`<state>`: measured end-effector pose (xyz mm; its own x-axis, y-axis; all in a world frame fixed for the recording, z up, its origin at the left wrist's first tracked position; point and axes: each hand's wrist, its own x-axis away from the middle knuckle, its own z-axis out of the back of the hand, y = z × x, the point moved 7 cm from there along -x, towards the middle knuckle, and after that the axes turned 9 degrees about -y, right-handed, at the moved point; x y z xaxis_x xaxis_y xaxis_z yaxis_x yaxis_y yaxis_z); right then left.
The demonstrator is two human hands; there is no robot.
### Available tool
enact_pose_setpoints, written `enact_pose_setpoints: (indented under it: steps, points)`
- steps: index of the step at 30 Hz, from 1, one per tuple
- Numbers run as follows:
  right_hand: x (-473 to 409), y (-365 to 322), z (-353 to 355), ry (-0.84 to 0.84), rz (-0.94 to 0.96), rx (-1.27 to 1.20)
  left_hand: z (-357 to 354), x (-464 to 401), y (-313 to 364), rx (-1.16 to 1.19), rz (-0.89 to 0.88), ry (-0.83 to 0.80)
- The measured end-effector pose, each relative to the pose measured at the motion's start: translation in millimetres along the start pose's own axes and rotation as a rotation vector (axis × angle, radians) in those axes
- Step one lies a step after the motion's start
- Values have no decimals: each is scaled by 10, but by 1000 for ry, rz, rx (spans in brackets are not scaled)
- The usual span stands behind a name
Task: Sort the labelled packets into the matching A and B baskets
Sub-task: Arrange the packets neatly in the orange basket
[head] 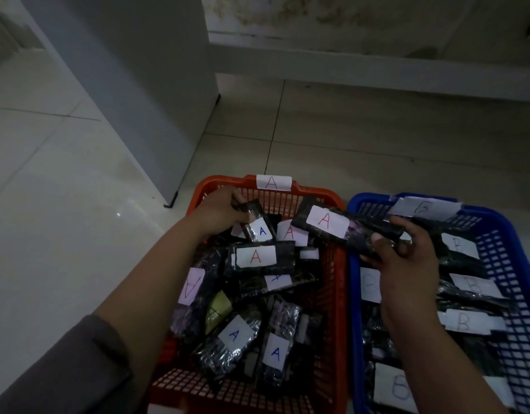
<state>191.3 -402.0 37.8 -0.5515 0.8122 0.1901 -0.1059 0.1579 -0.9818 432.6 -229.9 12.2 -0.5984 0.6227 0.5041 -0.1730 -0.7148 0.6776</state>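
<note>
Packets of black crinkled plastic with white paper labels fill both baskets beneath our hands. Our left hand (220,209) grips one small black packet with a blue A label (253,224) over the far end of the red plastic mesh basket tagged A (332,294). Our right hand (407,264) curls round a long black packet with a red A label (341,225), held across the shared rims, above the blue plastic mesh basket tagged B (505,252). Both baskets touch on the tiled floor (63,204).
</note>
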Motion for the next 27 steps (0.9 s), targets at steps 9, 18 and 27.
enact_pose_setpoints:
  steps: [9,18,27]
  points:
    - [-144,-92,-264,-175,-53,53,40,699,-95,-105,-51,-210]
    - [-363,174,-1342,-366,30,558,104,805,-287,-304,-75,-107]
    - [-574,181,-1526,-426,317,1553,216,789,-388,-244,-102,-43]
